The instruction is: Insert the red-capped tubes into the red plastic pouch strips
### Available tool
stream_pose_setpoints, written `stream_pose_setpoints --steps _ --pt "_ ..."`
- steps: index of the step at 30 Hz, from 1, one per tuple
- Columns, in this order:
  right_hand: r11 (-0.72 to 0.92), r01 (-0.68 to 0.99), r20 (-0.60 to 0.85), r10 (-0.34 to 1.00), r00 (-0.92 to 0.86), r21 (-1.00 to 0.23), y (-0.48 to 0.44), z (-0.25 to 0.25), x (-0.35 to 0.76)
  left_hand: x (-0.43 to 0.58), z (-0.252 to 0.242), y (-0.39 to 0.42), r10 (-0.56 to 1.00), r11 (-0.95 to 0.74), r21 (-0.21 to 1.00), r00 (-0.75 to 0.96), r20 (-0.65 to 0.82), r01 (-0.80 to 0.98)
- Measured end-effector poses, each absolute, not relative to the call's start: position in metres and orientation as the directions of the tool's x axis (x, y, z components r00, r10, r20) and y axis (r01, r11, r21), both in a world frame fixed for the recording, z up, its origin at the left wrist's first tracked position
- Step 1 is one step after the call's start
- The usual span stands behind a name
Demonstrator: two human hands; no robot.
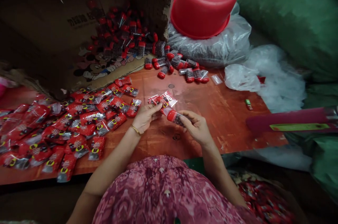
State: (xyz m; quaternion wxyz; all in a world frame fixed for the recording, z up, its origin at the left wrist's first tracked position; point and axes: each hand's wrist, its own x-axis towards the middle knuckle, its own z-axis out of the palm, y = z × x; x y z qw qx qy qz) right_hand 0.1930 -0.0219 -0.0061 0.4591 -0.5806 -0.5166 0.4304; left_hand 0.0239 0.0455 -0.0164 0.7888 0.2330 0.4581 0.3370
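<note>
Dozens of packed sachets (66,125), too many to count, lie heaped on the table (224,111) at left. At centre the left hand (144,116) pinches one red sachet (166,100), and the right hand (196,127) pinches one red-capped vial (174,116) just beside it. One upturned red basin (204,2) sits upper right.

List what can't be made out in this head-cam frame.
Head view: print on the red packet in the left hand, too small and blurred.
Head view: red-capped vial, lower body covered by fingers of the right hand.
Head view: inside of the cardboard box, lost in shadow.
Head view: pink bar, cut off by the right edge.
Head view: contents of the clear bag under the red tub, blurred by plastic.
</note>
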Motion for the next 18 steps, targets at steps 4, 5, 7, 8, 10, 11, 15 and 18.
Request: stream_pose_setpoints --steps 4,5,7,8,10,11,15,18 --pt "-0.055 0.177 -0.04 0.996 0.085 -0.983 -0.02 -0.011 0.191 0.024 -0.015 0.043 0.771 0.633 0.715 0.332 -0.543 -0.298" --pt "-0.061 0.172 -0.044 0.994 0.099 -0.983 -0.019 -0.013 0.19 0.024 -0.014 0.043 0.781 0.62 0.726 0.326 -0.533 -0.298" --pt "-0.081 0.157 -0.062 0.99 0.123 -0.984 -0.02 -0.017 0.19 0.025 -0.011 0.042 0.796 0.6 0.737 0.32 -0.514 -0.31" --pt "-0.095 0.145 -0.077 0.989 0.126 -0.985 -0.02 -0.019 0.189 0.027 -0.009 0.041 0.798 0.599 0.734 0.32 -0.511 -0.32" --pt "-0.124 0.11 -0.112 0.987 0.112 -0.986 -0.02 -0.023 0.187 0.031 -0.006 0.039 0.796 0.604 0.717 0.317 -0.516 -0.348" --pt "-0.133 0.092 -0.123 0.987 0.108 -0.987 -0.02 -0.024 0.185 0.033 -0.006 0.037 0.799 0.6 0.711 0.31 -0.515 -0.366" --pt "-0.079 0.048 -0.067 0.974 0.214 -0.996 -0.016 -0.03 0.168 0.045 -0.008 0.03 0.861 0.508 0.735 0.24 -0.449 -0.449" --pt "-0.028 0.057 -0.008 0.946 0.323 -0.998 -0.013 -0.035 0.154 0.049 -0.01 0.027 0.897 0.437 0.736 0.196 -0.395 -0.517"
